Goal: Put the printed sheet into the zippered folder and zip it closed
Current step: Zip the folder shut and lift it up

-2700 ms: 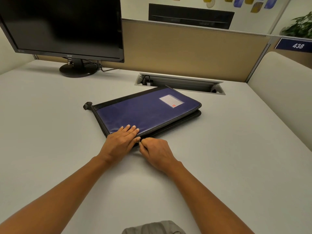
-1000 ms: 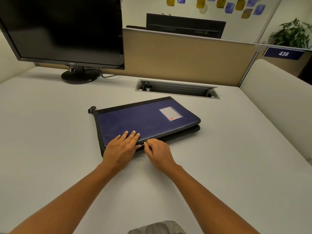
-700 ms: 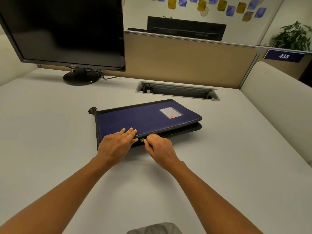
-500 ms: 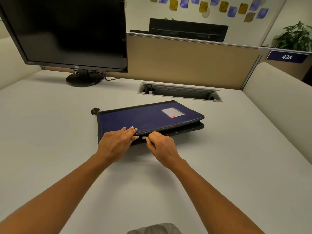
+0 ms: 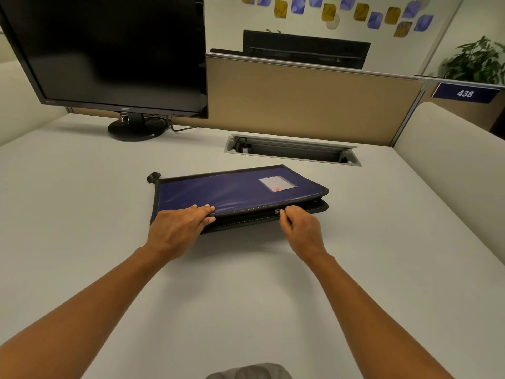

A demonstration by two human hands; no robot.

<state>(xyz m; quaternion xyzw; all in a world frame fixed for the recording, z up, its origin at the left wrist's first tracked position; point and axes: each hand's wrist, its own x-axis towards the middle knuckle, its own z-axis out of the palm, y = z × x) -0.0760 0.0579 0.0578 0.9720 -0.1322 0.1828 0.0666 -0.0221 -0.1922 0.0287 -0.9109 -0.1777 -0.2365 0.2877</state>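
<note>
The folder (image 5: 232, 192) lies flat on the table (image 5: 82, 214), long edge running left to right. Here the right grip (image 5: 302, 228) pinches the zipper pull (image 5: 277, 212) on the near edge, and the gaping stretch runs off to its right. Meanwhile the left grip (image 5: 177, 228), fingers straight, presses the folder's left end. No sheet in sight.

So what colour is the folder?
The folder is dark blue with black edges; head view.
</note>
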